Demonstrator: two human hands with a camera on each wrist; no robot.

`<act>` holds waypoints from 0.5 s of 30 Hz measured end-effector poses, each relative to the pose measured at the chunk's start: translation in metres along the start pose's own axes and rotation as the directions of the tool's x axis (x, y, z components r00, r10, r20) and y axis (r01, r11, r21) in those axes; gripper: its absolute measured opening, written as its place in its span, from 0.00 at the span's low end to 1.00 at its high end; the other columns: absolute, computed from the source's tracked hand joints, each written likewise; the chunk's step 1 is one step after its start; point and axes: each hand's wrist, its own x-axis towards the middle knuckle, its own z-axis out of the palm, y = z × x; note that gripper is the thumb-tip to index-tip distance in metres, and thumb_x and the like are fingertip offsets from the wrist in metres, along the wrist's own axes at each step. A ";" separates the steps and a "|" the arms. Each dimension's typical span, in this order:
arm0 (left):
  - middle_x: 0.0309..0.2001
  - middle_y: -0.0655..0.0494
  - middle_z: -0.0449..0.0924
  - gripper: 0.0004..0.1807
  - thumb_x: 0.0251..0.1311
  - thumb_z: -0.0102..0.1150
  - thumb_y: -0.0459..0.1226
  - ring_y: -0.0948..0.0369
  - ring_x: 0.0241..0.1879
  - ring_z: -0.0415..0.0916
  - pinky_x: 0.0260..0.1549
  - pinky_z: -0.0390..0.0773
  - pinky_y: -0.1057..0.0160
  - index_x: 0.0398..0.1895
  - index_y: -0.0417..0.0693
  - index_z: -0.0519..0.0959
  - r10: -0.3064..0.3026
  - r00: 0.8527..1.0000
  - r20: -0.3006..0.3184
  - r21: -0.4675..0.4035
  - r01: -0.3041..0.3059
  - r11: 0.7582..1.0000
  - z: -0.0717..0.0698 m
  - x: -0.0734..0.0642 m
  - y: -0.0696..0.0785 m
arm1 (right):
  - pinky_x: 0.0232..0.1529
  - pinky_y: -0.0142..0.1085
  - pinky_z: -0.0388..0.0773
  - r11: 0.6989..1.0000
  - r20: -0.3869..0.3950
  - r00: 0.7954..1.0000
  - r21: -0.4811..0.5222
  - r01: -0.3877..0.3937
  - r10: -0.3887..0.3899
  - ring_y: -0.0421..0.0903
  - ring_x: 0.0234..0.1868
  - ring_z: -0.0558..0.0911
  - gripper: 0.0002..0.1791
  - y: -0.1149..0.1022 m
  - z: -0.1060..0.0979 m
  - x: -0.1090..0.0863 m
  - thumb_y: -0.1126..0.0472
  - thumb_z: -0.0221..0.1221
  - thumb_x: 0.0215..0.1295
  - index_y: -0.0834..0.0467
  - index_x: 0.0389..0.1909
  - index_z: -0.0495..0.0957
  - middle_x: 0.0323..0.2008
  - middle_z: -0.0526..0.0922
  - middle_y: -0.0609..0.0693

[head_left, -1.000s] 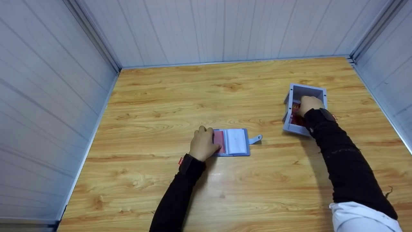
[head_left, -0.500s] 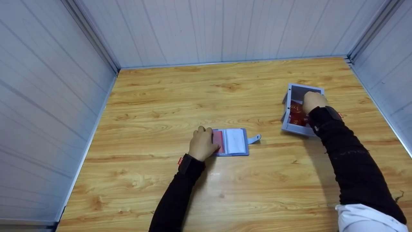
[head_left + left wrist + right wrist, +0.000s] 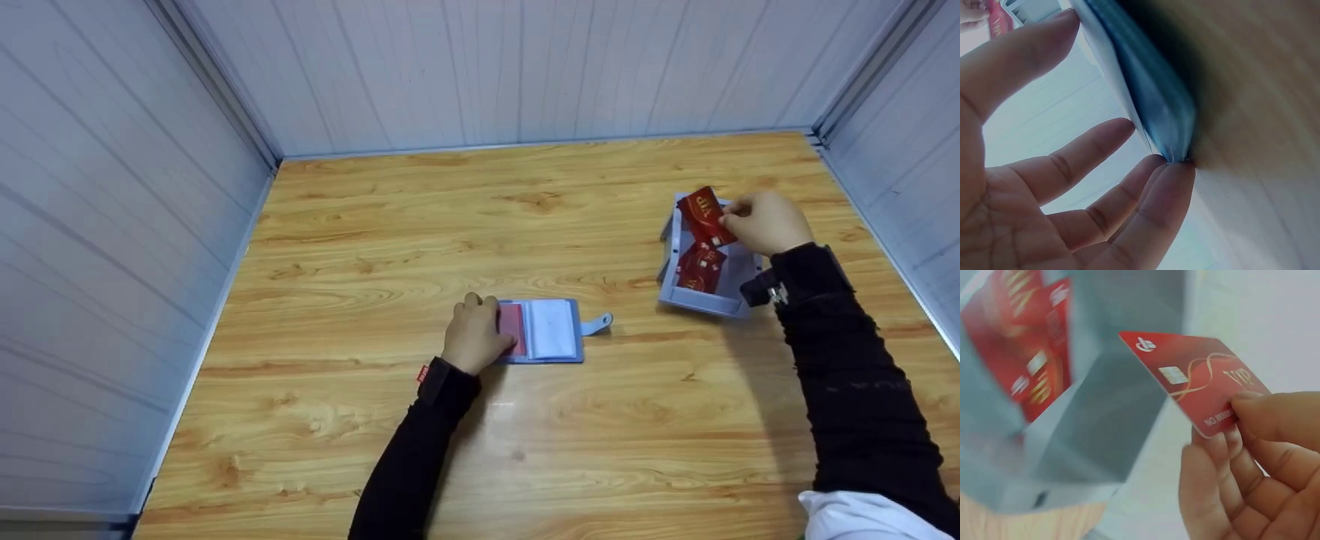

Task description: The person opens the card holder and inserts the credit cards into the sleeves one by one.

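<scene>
In the head view a small blue card holder (image 3: 553,330) lies spread open on the table, with clear sleeves and a reddish card (image 3: 511,328) in its left side. My left hand (image 3: 472,336) holds that left side, thumb on the sleeve and fingertips at the edge; the left wrist view shows the fingertips against the holder's edge (image 3: 1176,129). Between thumb and fingers my right hand (image 3: 772,223) pinches a red VIP card (image 3: 1196,379), raised over the grey box (image 3: 697,301). More red VIP cards (image 3: 700,270) lie inside the box, overlapping one another.
The holder's strap with a snap (image 3: 598,324) sticks out to the right on the wooden table (image 3: 390,247). Pale panel walls (image 3: 480,75) enclose the table at the back, left and right.
My right hand has come up out of the box and moved right, now with a red VIP card in its fingers. The left hand stays in place on the card holder.
</scene>
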 end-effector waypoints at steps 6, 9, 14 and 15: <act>0.47 0.40 0.74 0.24 0.47 0.72 0.42 0.47 0.45 0.72 0.41 0.78 0.49 0.46 0.37 0.78 -0.009 1.000 -0.006 -0.003 0.009 1.000 0.001 0.000 0.001 | 0.28 0.27 0.75 0.980 -0.001 0.999 0.191 0.053 -0.054 0.34 0.26 0.78 0.16 -0.025 0.010 -0.008 0.59 0.53 0.71 0.68 0.49 0.77 0.41 0.81 0.65; 0.46 0.41 0.74 0.23 0.47 0.72 0.42 0.47 0.44 0.72 0.39 0.78 0.50 0.44 0.38 0.78 -0.008 1.000 -0.016 -0.008 0.008 1.000 0.001 0.000 0.001 | 0.29 0.26 0.78 0.954 0.014 0.996 0.287 0.082 -0.089 0.31 0.26 0.78 0.13 -0.039 0.025 -0.010 0.62 0.55 0.69 0.68 0.47 0.77 0.37 0.82 0.60; 0.45 0.41 0.74 0.23 0.46 0.72 0.41 0.47 0.43 0.72 0.40 0.78 0.50 0.44 0.38 0.78 0.001 1.000 -0.024 -0.013 -0.001 1.000 0.001 0.000 0.000 | 0.33 0.28 0.82 0.899 0.088 0.988 0.432 0.074 -0.124 0.35 0.28 0.81 0.14 -0.063 0.057 -0.013 0.62 0.57 0.69 0.69 0.48 0.76 0.37 0.83 0.57; 0.45 0.41 0.74 0.24 0.46 0.72 0.41 0.47 0.43 0.72 0.40 0.78 0.50 0.44 0.38 0.78 0.002 1.000 -0.025 -0.012 -0.003 1.000 0.000 0.000 0.000 | 0.34 0.28 0.82 0.888 0.110 0.986 0.456 0.062 -0.126 0.35 0.29 0.82 0.15 -0.068 0.064 -0.013 0.62 0.58 0.68 0.69 0.49 0.76 0.38 0.83 0.56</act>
